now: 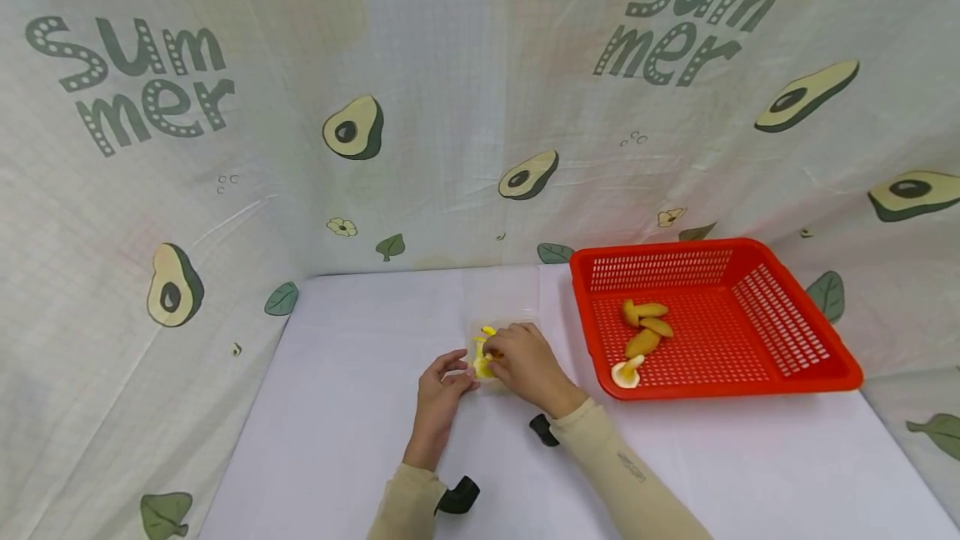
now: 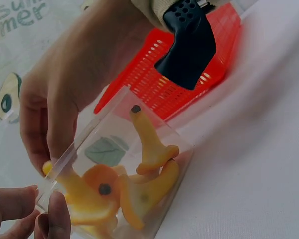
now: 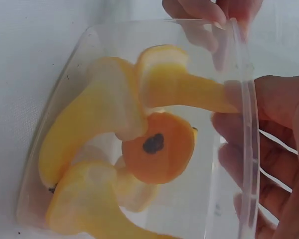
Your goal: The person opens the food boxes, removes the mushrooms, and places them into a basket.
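A clear plastic box (image 1: 519, 320) stands on the white tabletop in front of me. Several yellow mushrooms (image 3: 92, 112) lie in it, one showing an orange cap (image 3: 162, 159) with a dark spot. My right hand (image 1: 527, 363) reaches over the rim and pinches a mushroom by its stem (image 3: 207, 93), the cap hanging inside the box. At the near left corner, my left hand (image 1: 441, 398) touches the box from outside with thumb and fingertips. Its thumb (image 2: 57, 214) overlaps the wall in the left wrist view, and the other fingers are spread beside it.
To the right is a red plastic basket (image 1: 738, 369) with perforated walls. Several brown-yellow mushrooms (image 1: 642, 343) and a pale-capped one (image 1: 626, 373) lie along its left side. Behind the box, a clear flat panel (image 1: 501, 290) lies on the table. A printed cloth (image 1: 442, 107) hangs behind.
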`<action>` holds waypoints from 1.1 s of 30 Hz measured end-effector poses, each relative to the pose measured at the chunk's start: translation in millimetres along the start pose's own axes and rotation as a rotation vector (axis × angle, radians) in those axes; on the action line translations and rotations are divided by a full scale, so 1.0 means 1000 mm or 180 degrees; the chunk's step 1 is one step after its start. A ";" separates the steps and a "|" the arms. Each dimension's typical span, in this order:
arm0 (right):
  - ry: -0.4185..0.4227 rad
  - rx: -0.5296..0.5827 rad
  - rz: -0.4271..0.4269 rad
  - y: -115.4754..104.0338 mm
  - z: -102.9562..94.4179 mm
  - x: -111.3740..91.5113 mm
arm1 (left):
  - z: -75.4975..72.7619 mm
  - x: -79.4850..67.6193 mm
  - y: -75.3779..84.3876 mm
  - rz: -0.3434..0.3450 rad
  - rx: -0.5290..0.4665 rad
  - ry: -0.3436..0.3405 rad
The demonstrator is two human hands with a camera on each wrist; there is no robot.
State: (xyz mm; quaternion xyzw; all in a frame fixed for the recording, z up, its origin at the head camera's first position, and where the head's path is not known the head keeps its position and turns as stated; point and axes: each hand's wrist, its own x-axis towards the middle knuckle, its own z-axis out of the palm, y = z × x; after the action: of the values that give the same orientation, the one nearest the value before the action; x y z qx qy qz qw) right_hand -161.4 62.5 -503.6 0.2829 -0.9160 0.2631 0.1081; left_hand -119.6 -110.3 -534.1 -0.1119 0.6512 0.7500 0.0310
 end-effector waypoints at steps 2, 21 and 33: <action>0.0093 0.0068 0.0070 0.001 -0.004 -0.003 | 0.000 0.000 0.000 0.0009 -0.0001 0.0004; 0.1524 0.0440 0.0095 0.021 -0.073 -0.052 | 0.002 0.001 0.000 -0.0028 0.0098 0.0051; 0.1964 0.0308 0.0428 0.059 -0.121 -0.086 | 0.001 0.005 -0.004 -0.0044 0.0113 0.0075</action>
State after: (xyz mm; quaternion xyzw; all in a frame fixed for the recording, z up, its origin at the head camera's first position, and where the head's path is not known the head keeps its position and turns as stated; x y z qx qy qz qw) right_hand -119.5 209.2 -456.7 0.1335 -0.8430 0.3863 0.3496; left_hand -124.3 -109.2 -539.0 -0.1246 0.6639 0.7367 0.0306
